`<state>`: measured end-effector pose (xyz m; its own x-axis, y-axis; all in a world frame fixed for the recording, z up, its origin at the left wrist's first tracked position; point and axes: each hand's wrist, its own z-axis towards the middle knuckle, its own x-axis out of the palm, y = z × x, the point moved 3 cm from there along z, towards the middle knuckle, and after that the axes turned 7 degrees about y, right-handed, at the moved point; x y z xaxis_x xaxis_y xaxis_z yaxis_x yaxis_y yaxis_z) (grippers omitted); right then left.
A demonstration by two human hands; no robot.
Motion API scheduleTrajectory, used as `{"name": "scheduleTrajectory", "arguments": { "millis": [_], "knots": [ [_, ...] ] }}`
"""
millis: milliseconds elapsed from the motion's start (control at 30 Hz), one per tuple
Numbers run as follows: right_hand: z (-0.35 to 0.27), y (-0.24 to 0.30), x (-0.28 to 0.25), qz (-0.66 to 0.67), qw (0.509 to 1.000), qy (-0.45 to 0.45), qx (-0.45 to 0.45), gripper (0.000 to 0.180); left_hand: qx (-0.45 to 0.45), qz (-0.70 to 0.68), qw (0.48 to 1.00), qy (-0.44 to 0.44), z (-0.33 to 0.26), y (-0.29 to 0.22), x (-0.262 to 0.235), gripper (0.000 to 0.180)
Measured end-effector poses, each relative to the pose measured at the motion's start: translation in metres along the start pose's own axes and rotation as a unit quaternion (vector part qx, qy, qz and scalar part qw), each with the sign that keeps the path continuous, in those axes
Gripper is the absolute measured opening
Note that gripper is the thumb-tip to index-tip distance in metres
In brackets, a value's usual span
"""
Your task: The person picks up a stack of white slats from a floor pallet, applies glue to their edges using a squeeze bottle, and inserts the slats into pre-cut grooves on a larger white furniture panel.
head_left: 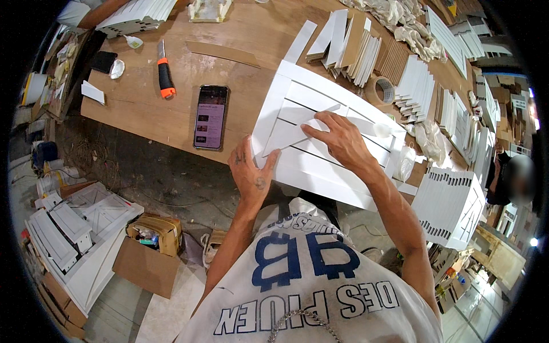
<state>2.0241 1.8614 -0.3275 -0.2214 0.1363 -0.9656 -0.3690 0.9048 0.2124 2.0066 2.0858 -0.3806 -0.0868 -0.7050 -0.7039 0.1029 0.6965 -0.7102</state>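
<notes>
White panel (320, 143) under flat fingers (326, 128)

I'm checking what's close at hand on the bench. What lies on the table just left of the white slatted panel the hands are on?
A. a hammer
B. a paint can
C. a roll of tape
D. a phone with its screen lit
D: a phone with its screen lit lies flat on the table, just left of the white slatted panel that the left hand and right hand press on.

Panel (320, 143) on table (143, 114) near edge, both hands on it; phone (210, 117) left of panel, knife (165, 77) behind phone, tape roll (384, 90) right.
</notes>
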Motion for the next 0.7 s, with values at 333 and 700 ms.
{"name": "scheduleTrajectory", "arguments": {
  "millis": [333,700],
  "knots": [
    [0.0020,0.0011,-0.0025,-0.007,1.000,0.001,-0.016,0.048,0.005,0.006,1.000,-0.018,-0.0031,0.0048,0.0041,0.068],
    [0.0018,0.0015,-0.0034,0.013,1.000,-0.010,0.000,0.059,0.001,0.015,1.000,-0.014,-0.0016,0.0005,0.0024,0.070]
  ]
}}
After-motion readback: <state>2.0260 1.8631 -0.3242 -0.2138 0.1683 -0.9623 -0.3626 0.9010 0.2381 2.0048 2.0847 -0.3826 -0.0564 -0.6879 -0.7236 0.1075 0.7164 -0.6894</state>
